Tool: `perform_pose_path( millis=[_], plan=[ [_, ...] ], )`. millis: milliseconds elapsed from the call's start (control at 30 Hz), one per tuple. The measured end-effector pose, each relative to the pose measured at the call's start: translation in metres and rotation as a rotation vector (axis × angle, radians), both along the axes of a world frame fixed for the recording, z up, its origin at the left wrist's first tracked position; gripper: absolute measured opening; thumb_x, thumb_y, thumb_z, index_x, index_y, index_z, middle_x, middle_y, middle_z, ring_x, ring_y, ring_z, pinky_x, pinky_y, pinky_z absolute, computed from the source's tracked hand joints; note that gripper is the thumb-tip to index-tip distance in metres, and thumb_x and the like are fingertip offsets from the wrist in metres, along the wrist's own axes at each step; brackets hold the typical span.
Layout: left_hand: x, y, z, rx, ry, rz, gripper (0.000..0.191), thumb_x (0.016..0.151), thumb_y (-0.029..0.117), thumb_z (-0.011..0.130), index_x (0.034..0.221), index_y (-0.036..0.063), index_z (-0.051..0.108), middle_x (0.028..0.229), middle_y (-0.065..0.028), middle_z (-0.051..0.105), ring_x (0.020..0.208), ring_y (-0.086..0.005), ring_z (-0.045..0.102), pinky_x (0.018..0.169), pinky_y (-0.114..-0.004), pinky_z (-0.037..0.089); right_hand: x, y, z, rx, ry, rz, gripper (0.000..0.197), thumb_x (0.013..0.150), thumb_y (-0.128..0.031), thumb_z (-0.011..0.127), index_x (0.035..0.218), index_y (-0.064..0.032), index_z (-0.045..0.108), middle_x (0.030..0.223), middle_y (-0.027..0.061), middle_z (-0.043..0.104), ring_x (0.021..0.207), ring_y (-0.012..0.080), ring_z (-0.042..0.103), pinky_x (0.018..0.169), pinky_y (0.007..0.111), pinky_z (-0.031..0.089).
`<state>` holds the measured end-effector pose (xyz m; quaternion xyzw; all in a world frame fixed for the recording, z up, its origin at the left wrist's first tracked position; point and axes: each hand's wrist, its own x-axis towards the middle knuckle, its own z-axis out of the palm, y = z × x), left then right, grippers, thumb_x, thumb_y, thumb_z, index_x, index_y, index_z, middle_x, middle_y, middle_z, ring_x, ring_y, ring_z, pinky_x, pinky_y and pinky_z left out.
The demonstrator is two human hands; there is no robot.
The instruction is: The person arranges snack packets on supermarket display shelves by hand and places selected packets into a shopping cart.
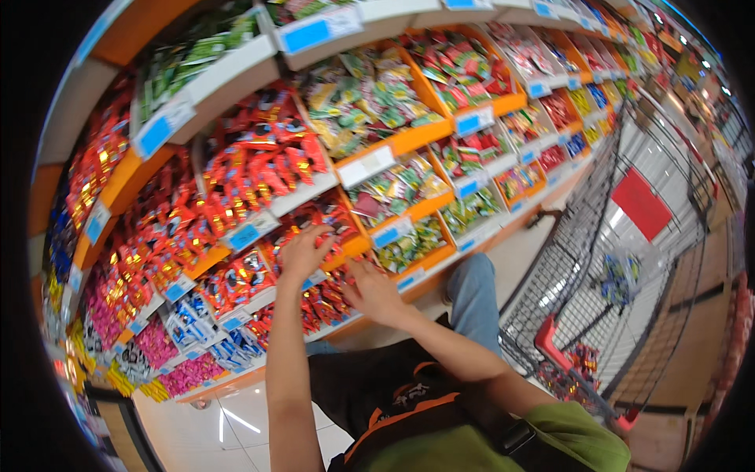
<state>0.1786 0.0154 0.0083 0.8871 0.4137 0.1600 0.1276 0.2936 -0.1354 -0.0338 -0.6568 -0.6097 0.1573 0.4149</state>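
Tiered shelf bins of wrapped candies fill the view ahead. My left hand (305, 252) lies over a bin of red-wrapped candies (339, 212) in a lower tier, its fingers bent near the orange bin edge (351, 251). Whether it grips anything is hidden. My right hand (374, 289) is to its right, its fingers by the front of that bin, above more red and gold wrapped candies (318, 310). No held item shows in it, though its fingertips are partly hidden. Blue and white price labels (246, 236) line the shelf edges.
A wire shopping cart (566, 271) stands close on my right, with a plastic bag of blue and green packets (619, 274) and red-wrapped candies (581, 363) inside. Cardboard boxes (702, 307) are beyond it. Tiled floor (236, 430) shows at the lower left.
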Motion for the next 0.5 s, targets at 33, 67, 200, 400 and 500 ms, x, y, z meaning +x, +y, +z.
perform_pose_path(
  millis=[33,67,200,400,500],
  plan=[
    [0.003,0.003,-0.001,-0.076,0.013,0.011,0.032,0.085,0.042,0.064,0.107,0.0198,0.067,0.107,-0.0059,0.067,0.096,-0.0274,0.065,0.078,-0.037,0.051,0.002,-0.027,0.014,0.013,0.078,0.021,0.042,0.090,-0.023,0.056,0.127,-0.0024,0.050,0.104,0.0196,0.058,0.086,0.0380,0.062,0.070,0.046,0.052],
    [0.003,0.004,-0.004,-0.055,0.008,-0.005,0.034,0.083,0.043,0.065,0.107,0.0195,0.067,0.107,-0.0055,0.067,0.096,-0.0270,0.065,0.077,-0.037,0.051,0.008,-0.053,0.023,0.020,0.124,0.072,0.040,0.090,-0.022,0.056,0.125,-0.0039,0.052,0.101,0.0185,0.058,0.084,0.0369,0.062,0.068,0.045,0.051],
    [-0.002,0.011,-0.006,-0.014,-0.010,-0.044,0.037,0.079,0.036,0.073,0.109,0.0162,0.065,0.106,-0.0053,0.066,0.096,-0.0258,0.066,0.075,-0.036,0.051,0.065,-0.162,0.087,-0.001,0.177,0.082,0.035,0.088,-0.008,0.061,0.123,-0.0052,0.057,0.093,0.0091,0.064,0.079,0.0252,0.064,0.064,0.032,0.052],
    [0.004,0.008,-0.003,0.059,0.058,-0.096,0.030,0.081,0.024,0.068,0.109,0.0144,0.062,0.106,-0.0049,0.062,0.098,-0.0302,0.061,0.077,-0.038,0.049,0.190,-0.267,0.150,-0.148,-0.468,-0.674,0.022,0.088,-0.010,0.060,0.109,-0.0058,0.062,0.086,0.0094,0.065,0.071,0.0274,0.064,0.060,0.033,0.051],
    [0.014,0.002,0.000,0.043,0.061,-0.097,0.030,0.082,0.023,0.067,0.110,0.0140,0.062,0.107,-0.0048,0.062,0.097,-0.0297,0.061,0.079,-0.038,0.048,0.248,-0.306,0.093,-0.766,-0.662,-0.582,0.024,0.090,-0.026,0.058,0.106,-0.0089,0.063,0.089,0.0090,0.066,0.084,0.0286,0.065,0.068,0.042,0.051]
  ],
)
